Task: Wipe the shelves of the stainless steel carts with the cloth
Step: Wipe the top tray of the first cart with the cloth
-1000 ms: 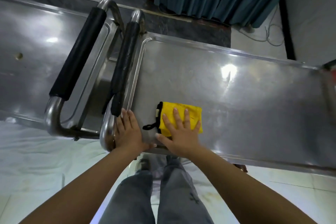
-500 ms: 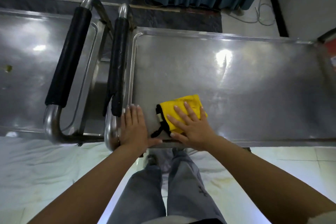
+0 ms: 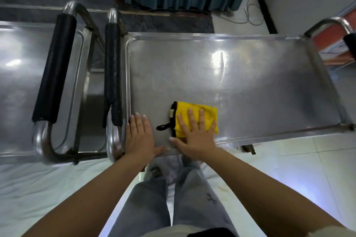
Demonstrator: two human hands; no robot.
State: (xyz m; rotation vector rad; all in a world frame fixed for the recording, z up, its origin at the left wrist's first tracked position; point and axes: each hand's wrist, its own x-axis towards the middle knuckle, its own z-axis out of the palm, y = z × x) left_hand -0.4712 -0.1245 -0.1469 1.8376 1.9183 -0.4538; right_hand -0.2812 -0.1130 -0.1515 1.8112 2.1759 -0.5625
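The person is wiping the top shelf of the right-hand stainless steel cart (image 3: 240,86), and the folded yellow cloth with black trim (image 3: 200,113) is lying near the front rim, a little left of the middle. The right hand (image 3: 196,132) is pressing flat on the cloth with the fingers spread, so its grip is wide and open and is closing on nothing, and the left hand (image 3: 139,136) is resting flat and open on the bare steel just beside the black padded handle (image 3: 113,75). I judge that the next move is calling for a push of the cloth across the large unwiped part toward the far rim and the right end, with steady downward pressure so that it is not folding over.
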